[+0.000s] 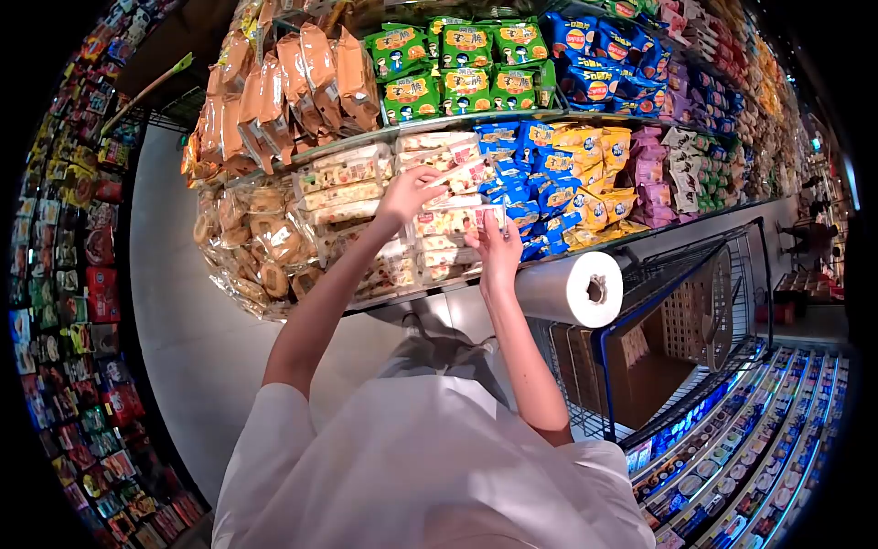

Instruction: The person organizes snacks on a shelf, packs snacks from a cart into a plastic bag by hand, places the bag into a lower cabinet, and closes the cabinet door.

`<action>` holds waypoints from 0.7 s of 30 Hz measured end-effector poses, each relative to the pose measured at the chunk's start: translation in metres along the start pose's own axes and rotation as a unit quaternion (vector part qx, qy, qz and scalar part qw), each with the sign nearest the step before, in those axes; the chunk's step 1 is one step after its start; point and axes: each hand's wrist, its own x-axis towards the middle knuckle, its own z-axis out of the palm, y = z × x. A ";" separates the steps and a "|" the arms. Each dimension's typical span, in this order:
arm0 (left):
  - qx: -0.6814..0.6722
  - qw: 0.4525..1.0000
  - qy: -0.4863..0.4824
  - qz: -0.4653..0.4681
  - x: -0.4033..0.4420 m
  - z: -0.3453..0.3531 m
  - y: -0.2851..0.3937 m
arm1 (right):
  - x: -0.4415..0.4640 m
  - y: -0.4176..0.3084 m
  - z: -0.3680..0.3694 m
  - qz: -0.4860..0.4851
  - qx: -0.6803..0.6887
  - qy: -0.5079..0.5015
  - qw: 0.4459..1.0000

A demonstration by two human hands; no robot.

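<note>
Clear-wrapped snack pk (463, 177) is pinched by L hand (411, 194); 2nd pk (454, 220) is gripped by R hand (498, 249), nr blue snack bags (551, 197).

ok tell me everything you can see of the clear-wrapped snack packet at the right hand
The clear-wrapped snack packet is long and narrow, in shiny, see-through wrapping that looks like plastic film. Pale contents with yellowish and reddish bits show through, and a reddish printed patch lies toward its right end. The right hand has its fingers on that end. The packet lies roughly level across the view, over a stack of similar packets; whether it touches them is unclear. Its lettering is too small to read.
</note>
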 end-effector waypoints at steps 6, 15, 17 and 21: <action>0.340 0.897 0.144 0.245 -0.013 0.000 0.024 | 0.032 0.027 0.020 -0.006 -0.022 0.037 0.999; 0.343 0.886 0.199 0.242 -0.027 -0.002 0.031 | 0.033 0.025 0.025 -0.029 -0.105 0.118 0.987; 0.346 0.879 0.195 0.263 -0.048 0.003 0.031 | 0.035 0.038 0.018 -0.022 -0.080 0.070 0.994; 0.373 0.868 0.158 0.288 -0.070 0.029 0.029 | 0.029 0.025 0.024 -0.098 -0.104 0.107 0.984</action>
